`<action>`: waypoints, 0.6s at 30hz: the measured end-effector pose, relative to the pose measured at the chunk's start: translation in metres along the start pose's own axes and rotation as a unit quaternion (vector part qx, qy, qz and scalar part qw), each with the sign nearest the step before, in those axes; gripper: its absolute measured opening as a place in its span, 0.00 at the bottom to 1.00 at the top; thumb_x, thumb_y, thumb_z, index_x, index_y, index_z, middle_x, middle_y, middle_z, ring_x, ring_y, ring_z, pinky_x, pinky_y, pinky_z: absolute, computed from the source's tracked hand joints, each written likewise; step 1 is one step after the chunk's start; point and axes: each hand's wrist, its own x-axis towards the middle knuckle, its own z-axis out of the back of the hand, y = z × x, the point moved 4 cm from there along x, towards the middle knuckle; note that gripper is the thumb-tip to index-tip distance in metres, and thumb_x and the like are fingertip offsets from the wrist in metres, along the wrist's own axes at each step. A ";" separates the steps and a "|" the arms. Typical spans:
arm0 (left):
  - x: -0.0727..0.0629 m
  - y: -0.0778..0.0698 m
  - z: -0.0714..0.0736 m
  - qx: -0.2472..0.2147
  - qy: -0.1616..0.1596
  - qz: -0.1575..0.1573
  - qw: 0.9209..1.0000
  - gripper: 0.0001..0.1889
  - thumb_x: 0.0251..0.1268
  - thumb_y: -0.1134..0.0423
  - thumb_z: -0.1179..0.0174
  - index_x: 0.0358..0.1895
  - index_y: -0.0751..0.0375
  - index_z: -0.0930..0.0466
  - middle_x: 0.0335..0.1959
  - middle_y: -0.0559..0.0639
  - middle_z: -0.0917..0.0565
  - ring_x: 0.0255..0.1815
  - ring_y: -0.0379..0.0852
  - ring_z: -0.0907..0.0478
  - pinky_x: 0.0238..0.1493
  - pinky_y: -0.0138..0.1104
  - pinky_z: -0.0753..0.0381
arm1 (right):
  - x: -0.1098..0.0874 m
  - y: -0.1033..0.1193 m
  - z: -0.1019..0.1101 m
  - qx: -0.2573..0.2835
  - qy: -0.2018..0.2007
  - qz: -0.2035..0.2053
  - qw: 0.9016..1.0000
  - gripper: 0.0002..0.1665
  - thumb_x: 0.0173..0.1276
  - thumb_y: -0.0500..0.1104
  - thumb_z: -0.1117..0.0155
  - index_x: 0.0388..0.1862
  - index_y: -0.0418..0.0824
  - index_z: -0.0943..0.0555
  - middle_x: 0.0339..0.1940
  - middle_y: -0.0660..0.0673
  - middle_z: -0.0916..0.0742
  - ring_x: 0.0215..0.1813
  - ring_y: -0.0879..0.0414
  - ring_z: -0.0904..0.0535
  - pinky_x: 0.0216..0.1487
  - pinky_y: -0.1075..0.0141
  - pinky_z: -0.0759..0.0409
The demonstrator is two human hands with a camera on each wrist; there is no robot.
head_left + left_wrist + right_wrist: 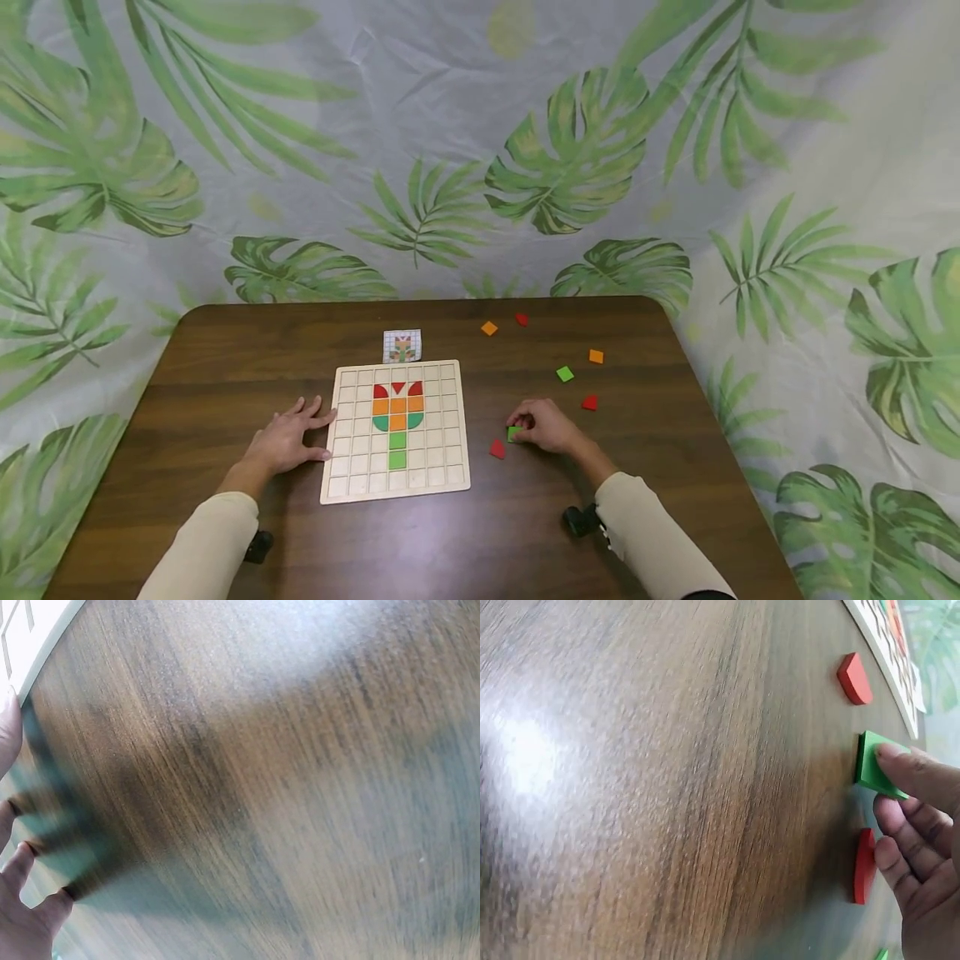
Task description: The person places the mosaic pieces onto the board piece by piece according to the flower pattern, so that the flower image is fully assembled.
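In the head view my left hand [283,442] rests with spread fingers at the left edge of a pale wooden grid board [352,486]. Red, orange, teal and green tiles form a tulip shape in the board's middle cells. Right of the board, my right hand [546,426] pinches a green square tile [514,434] between thumb and fingers. The right wrist view shows the thumb on top of that green tile [874,771]. A red tile [497,449] with one curved side lies between the board and my right hand.
Behind the board lies a small pattern card [402,345]. Toward the back right are scattered orange tiles [489,328], red tiles [590,402] and another green tile [565,374]. The dark wooden table [247,350] meets a leaf-printed curtain [420,208] at its far edge.
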 end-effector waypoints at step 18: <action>-0.001 0.000 0.000 -0.003 0.000 0.000 1.000 0.45 0.47 0.39 0.31 0.70 0.52 0.33 0.74 0.64 0.42 0.73 0.70 0.50 0.52 0.76 0.43 | 0.031 0.033 -0.018 0.070 -0.001 -0.013 0.997 0.05 0.60 0.33 0.31 0.36 0.36 0.14 0.26 0.50 0.16 0.29 0.65 0.25 0.32 0.72 0.23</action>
